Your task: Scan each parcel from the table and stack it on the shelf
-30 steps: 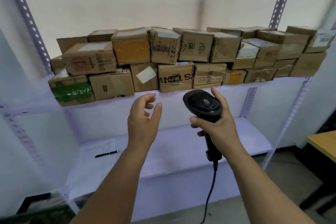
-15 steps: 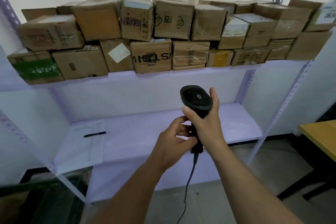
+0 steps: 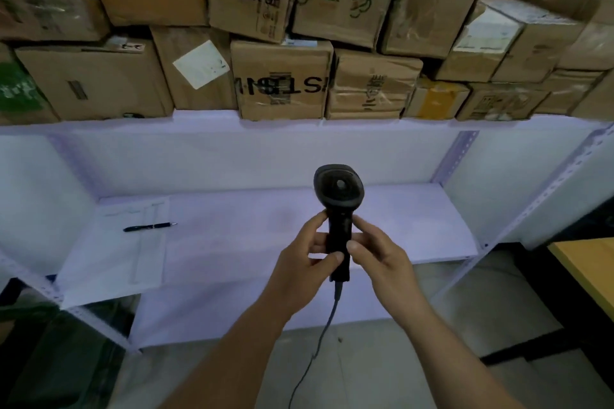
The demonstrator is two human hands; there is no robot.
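A black corded barcode scanner (image 3: 338, 196) stands upright in front of me, over the lower shelf. My left hand (image 3: 304, 267) grips its handle from the left. My right hand (image 3: 378, 257) pinches the same handle from the right with thumb and fingers. The scanner's cable (image 3: 319, 342) hangs down between my forearms. Several brown cardboard parcels (image 3: 280, 79) are stacked in two rows on the upper shelf (image 3: 199, 124). No parcel is in either hand.
The lower white shelf (image 3: 265, 236) holds a sheet of paper (image 3: 116, 259) with a black pen (image 3: 149, 227) on it at the left. Perforated shelf posts (image 3: 455, 156) stand at the right. A yellow table corner (image 3: 588, 262) shows at the right edge.
My left hand came from open in the air over to the scanner handle and took hold of it. My right hand slid lower on the handle. The view tilted down.
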